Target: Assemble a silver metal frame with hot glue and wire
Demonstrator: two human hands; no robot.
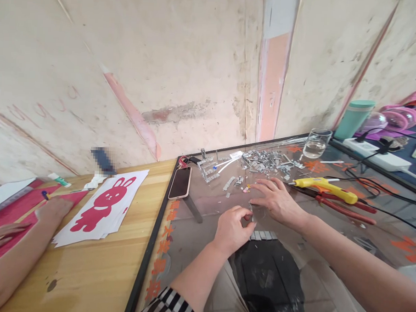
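Head view: inward from the table's left edge, the left hand pinches a grey piece, seemingly steadying it, the right hand spread alongside.

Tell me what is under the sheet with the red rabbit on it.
Under the rabbit sheet the edges of more white sheets peek out, lying on the wooden table. Most of their surface is covered, so I can't tell what they show.
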